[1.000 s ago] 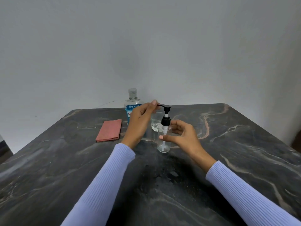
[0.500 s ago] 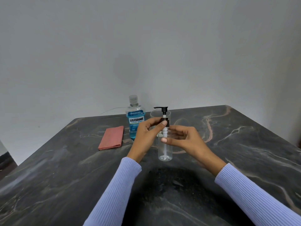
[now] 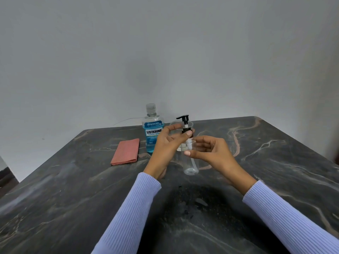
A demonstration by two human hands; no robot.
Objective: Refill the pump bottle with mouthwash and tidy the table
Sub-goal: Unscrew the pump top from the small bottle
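A clear, empty-looking pump bottle (image 3: 190,166) with a black pump head (image 3: 185,119) stands upright on the dark marble table (image 3: 73,189). My left hand (image 3: 168,143) pinches the black collar under the pump head with thumb and fingers. My right hand (image 3: 211,151) wraps around the bottle's body from the right. Behind them stands a blue Listerine mouthwash bottle (image 3: 152,129) with its clear cap on. A clear plastic cup (image 3: 176,125) sits just behind the pump bottle, mostly hidden by my fingers.
A folded pink cloth (image 3: 126,152) lies left of the mouthwash bottle. A thin wire (image 3: 128,119) runs along the wall behind the table's far edge. The grey wall stands close behind the table.
My left hand has come down from the pump nozzle to the black collar. My right hand stays on the bottle's body, and the bottle has barely moved.
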